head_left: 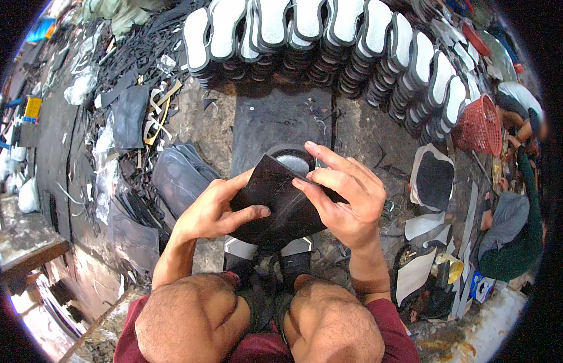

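Note:
Above my feet, a dark, flexible black sheet (266, 215) is held up between my two hands. My left hand (214, 209) grips its left side, with the thumb lying across the near face and the other fingers behind. My right hand (348, 196) has its thumb at the upper right edge, and its index finger stretches out beyond that edge. Just past the sheet shows a shoe sole (295, 161) with a black rim and whitish top. Its near part is hidden by the sheet, so I cannot tell whether a hand touches it.
Tall stacks of white-topped soles (272, 24) curve around the far side. Black sheets (187, 178) lie at left, near heaped scraps (133, 54). At right are a red basket (478, 127), a white-bordered black piece (431, 177) and another person's arm (523, 130).

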### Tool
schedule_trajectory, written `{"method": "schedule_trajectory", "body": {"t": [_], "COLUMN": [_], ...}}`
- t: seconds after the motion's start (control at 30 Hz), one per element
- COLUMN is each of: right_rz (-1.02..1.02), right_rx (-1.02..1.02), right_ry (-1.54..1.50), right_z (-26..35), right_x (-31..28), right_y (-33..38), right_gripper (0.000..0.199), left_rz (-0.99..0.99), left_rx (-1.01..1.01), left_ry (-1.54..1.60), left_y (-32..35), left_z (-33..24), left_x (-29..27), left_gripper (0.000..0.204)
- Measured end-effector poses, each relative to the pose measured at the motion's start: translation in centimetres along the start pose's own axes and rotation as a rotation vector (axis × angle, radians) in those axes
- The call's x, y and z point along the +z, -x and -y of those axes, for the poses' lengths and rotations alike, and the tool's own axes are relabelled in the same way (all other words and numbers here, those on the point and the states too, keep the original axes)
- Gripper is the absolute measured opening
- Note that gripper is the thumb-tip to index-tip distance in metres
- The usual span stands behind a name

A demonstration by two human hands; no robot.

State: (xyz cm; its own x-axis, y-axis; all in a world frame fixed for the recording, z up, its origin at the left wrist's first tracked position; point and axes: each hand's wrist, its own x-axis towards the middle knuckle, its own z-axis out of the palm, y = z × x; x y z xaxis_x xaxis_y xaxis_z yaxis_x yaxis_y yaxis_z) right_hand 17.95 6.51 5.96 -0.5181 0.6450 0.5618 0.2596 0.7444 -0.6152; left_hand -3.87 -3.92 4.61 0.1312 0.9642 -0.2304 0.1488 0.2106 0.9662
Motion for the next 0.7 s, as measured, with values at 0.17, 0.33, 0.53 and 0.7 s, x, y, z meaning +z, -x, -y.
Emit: {"method": "schedule_trajectory", "body": {"t": [0.17, 0.33, 0.53, 0.7], "right_rz": [0.065, 0.061, 0.374, 0.372], "right_rx": [0.021, -0.034, -0.052, -0.157], "right_ry": [0.003, 0.022, 0.058, 0.083], "right_z": [1.0, 2.1, 2.9, 2.8], "right_x": [0.5, 0.3, -2.1, -3.0], "right_y": [0.1, 0.2, -0.4, -0.9], "right_gripper": [0.025, 0.042, 0.062, 0.046], "left_rz": [-0.015, -0.29, -0.245, -0.235], "left_rx": [0.099, 0.299, 0.701, 0.761], "left_ry": [-0.16, -0.084, -0.324, -0.52], "left_y": [-0.1, -0.4, -0.5, 0.2], "left_z": [0.6, 1.3, 0.9, -0.3], "left_x": [-0.5, 1.4, 0.4, 0.7], "left_gripper": [0.066, 0.05, 0.036, 0.039]}}
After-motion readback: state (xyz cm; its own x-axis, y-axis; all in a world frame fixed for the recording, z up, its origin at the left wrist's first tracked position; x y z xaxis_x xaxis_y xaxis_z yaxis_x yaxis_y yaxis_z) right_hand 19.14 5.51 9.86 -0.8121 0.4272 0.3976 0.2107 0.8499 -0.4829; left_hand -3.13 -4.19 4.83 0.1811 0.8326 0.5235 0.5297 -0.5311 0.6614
